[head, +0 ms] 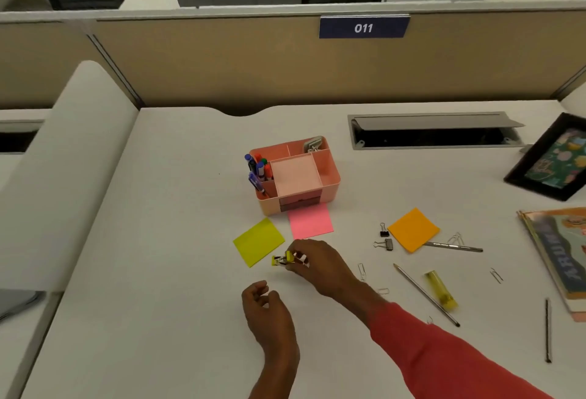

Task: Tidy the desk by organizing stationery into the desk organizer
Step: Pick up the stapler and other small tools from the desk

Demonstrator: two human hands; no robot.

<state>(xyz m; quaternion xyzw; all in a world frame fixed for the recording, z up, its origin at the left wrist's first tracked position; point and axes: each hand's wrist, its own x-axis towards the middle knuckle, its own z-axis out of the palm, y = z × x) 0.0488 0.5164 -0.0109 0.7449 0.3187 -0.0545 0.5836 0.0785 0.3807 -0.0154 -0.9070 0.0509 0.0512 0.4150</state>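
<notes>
A pink desk organizer stands mid-desk with several pens in its left compartment and a clip in a back one. In front of it lie a pink sticky note and a yellow-green one. My right hand pinches a small yellow binder clip on the desk beside the yellow-green note. Closer to me, my left hand hovers with loosely curled fingers, holding nothing.
To the right lie an orange sticky note, two black binder clips, scattered paper clips, a pencil, pens, a yellow lighter and a book. A picture frame and cable slot sit behind.
</notes>
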